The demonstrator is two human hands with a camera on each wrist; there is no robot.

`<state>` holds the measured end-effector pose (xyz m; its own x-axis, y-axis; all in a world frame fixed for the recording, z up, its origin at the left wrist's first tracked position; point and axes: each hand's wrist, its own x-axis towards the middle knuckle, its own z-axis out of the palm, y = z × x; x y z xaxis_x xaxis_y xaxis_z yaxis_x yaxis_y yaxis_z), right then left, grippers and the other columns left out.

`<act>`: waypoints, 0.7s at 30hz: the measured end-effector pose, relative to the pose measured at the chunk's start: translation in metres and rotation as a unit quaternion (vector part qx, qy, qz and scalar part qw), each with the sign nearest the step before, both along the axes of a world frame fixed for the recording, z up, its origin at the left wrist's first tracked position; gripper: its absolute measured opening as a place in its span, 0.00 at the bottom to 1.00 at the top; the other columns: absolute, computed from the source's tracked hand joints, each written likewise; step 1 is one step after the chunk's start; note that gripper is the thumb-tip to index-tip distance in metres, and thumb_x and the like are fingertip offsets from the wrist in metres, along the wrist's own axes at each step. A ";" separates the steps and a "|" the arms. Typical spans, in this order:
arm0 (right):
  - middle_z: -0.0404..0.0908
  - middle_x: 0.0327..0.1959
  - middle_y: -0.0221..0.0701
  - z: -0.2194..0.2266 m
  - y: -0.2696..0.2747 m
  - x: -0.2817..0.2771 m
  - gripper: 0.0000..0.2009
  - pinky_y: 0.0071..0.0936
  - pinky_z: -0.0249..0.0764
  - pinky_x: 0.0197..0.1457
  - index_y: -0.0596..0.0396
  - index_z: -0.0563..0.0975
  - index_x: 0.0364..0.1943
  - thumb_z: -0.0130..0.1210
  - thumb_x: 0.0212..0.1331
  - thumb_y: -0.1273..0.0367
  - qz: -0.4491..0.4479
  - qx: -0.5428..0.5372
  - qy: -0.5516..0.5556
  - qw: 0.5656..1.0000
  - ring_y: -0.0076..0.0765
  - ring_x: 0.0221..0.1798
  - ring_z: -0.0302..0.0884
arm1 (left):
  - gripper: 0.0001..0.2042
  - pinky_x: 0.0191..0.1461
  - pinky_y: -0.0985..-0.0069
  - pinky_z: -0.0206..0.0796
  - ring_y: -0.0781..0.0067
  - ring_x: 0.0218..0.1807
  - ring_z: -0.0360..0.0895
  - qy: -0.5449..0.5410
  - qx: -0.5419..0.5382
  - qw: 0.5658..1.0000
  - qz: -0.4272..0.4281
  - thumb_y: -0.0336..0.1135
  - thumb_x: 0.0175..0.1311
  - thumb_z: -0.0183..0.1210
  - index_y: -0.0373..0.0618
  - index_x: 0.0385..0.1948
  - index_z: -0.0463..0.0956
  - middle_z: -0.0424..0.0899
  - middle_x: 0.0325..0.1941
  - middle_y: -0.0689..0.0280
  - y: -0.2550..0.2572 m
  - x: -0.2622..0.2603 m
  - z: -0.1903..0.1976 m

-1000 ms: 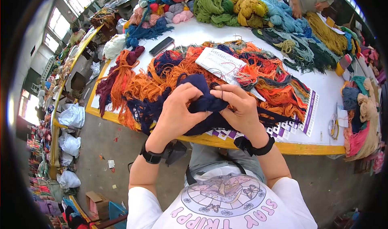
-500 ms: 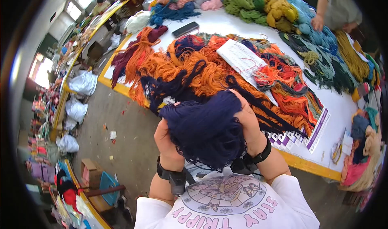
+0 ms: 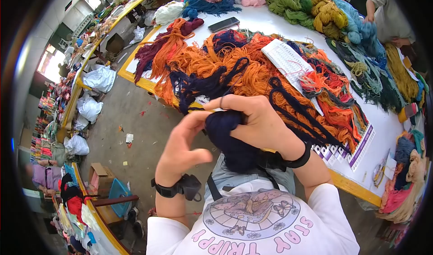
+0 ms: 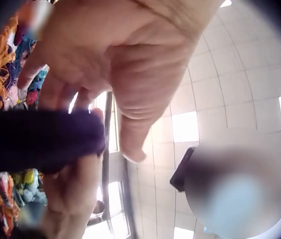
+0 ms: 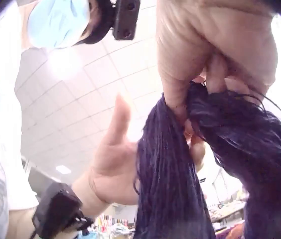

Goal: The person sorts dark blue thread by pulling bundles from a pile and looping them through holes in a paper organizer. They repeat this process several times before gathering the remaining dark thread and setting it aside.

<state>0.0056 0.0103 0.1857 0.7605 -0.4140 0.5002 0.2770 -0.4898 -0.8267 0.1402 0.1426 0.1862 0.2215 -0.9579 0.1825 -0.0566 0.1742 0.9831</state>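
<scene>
A hank of dark navy yarn (image 3: 225, 140) hangs over the table's front edge, gripped near its top by my right hand (image 3: 261, 122). The right wrist view shows the yarn (image 5: 165, 164) folded over, with two thick bunches falling from the fingers. My left hand (image 3: 178, 149) is beside the hank, its thumb standing out and fingers reaching toward the yarn's top. In the left wrist view, the left hand's fingers (image 4: 56, 94) are extended near the navy yarn. Orange yarn (image 3: 191, 59) and loose navy strands (image 3: 209, 81) lie on the table beyond.
On the white table lie a printed sheet (image 3: 284, 61), a phone (image 3: 224, 24) and purple-edged cards (image 3: 361, 147). Green yarn (image 3: 288, 5) is heaped at the back. Another person (image 3: 391, 16) stands at the far right. White bags (image 3: 99, 78) line the left side.
The hank was gathered between both hands, then spread wide between them. Now it hangs from the right hand, and the left hand has come off it. The view has shifted left.
</scene>
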 end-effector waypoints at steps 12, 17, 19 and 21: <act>0.77 0.29 0.33 0.069 -0.035 0.043 0.28 0.11 0.58 0.19 0.64 0.57 0.59 0.52 0.56 0.69 0.178 0.238 -0.017 0.955 0.12 0.16 0.58 | 0.13 0.34 0.75 0.59 0.74 0.34 0.59 0.251 -0.338 0.907 0.005 0.45 0.62 0.51 0.45 0.29 0.74 0.59 0.35 0.68 0.064 0.102 0.063; 0.77 0.29 0.36 0.085 -0.018 0.081 0.15 0.15 0.65 0.22 0.65 0.71 0.45 0.46 0.60 0.67 0.342 0.369 -0.042 0.863 0.19 0.20 0.68 | 0.16 0.51 0.67 0.67 0.68 0.41 0.72 0.152 -0.185 0.971 -0.022 0.45 0.65 0.46 0.41 0.43 0.72 0.73 0.40 0.61 0.074 0.136 0.067; 0.77 0.31 0.37 0.089 0.010 0.097 0.12 0.18 0.70 0.25 0.64 0.74 0.39 0.45 0.61 0.67 0.299 0.400 -0.044 0.865 0.25 0.24 0.75 | 0.17 0.53 0.63 0.67 0.63 0.45 0.75 0.211 -0.100 0.969 0.085 0.44 0.66 0.45 0.38 0.45 0.69 0.75 0.45 0.56 0.056 0.125 0.056; 0.78 0.32 0.38 0.088 0.017 0.113 0.12 0.24 0.75 0.35 0.65 0.74 0.37 0.45 0.60 0.67 0.312 0.378 -0.047 0.870 0.33 0.35 0.79 | 0.20 0.55 0.59 0.66 0.58 0.52 0.73 0.327 -0.129 0.936 0.019 0.44 0.66 0.43 0.35 0.50 0.64 0.73 0.50 0.52 0.030 0.112 0.038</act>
